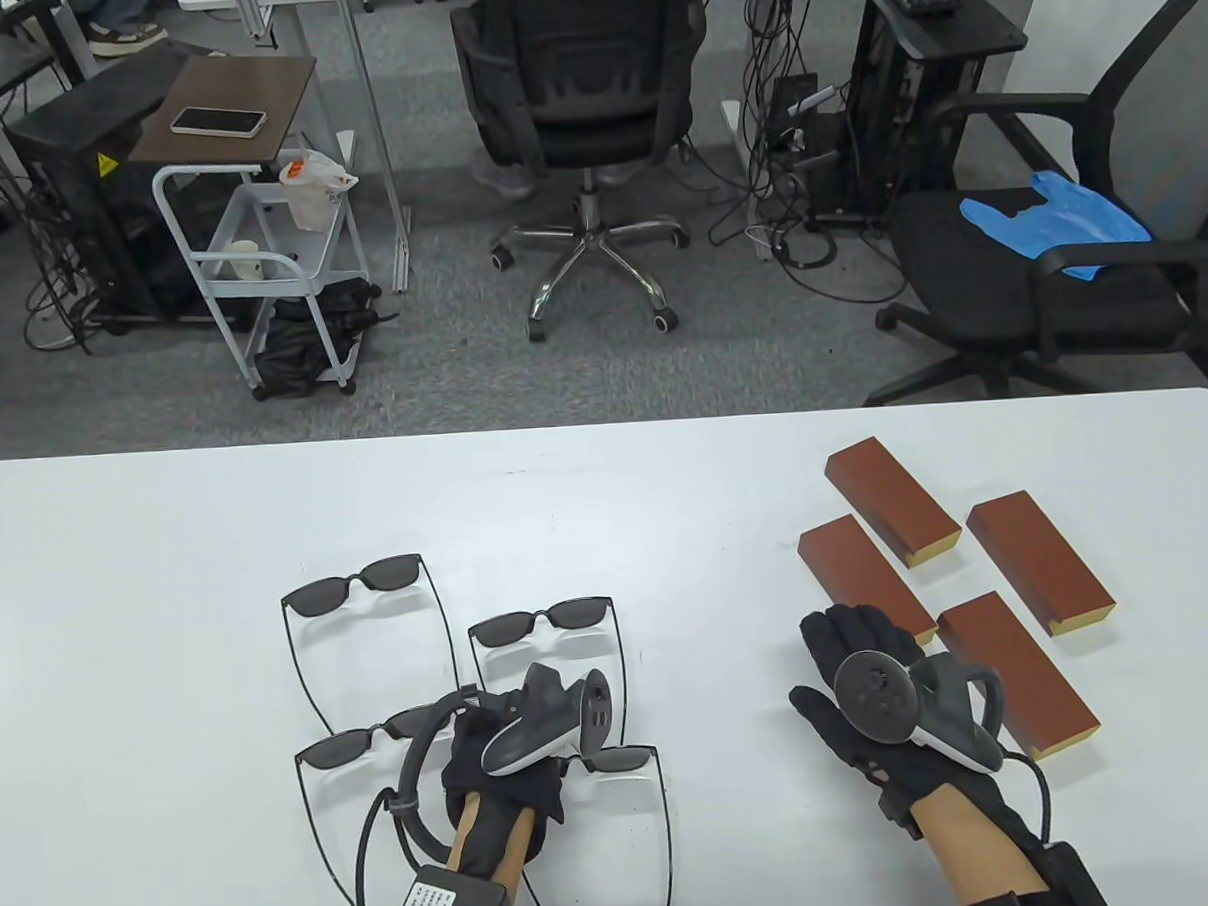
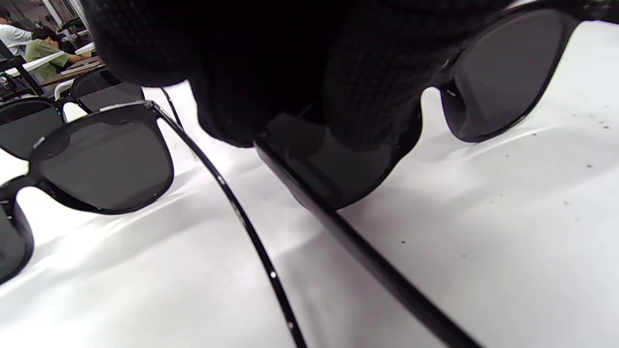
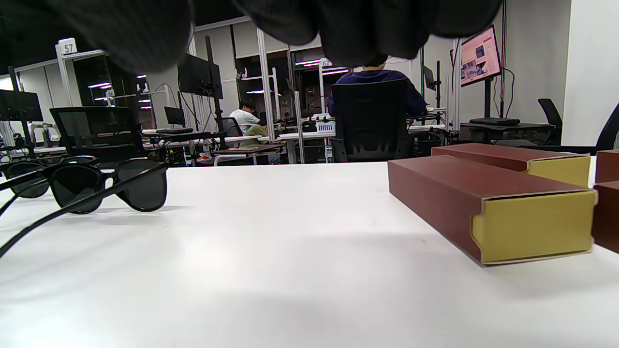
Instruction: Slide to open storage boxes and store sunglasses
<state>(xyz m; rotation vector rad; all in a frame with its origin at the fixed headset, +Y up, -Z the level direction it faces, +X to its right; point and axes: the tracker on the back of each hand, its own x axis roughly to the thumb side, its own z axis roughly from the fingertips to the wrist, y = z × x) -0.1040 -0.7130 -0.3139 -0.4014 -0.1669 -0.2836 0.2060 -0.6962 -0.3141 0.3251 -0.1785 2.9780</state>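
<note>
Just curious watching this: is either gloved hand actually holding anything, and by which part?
The left hand has its grip on a pair of sunglasses at the front frame, over one lens. The right hand holds nothing.

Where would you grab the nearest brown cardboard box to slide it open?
Hold the nearest brown cardboard box from above across its long brown sleeve sides. Its yellow inner tray end faces the person, so that exposed end can be pushed or pulled along the length.

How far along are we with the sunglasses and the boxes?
Nothing looks stored yet: all four brown boxes sit closed, and four sunglasses lie on the table. In hand: the left hand is on the nearest pair, while the right hand reaches open toward the boxes. Left: slide each box open and store every pair.
</note>
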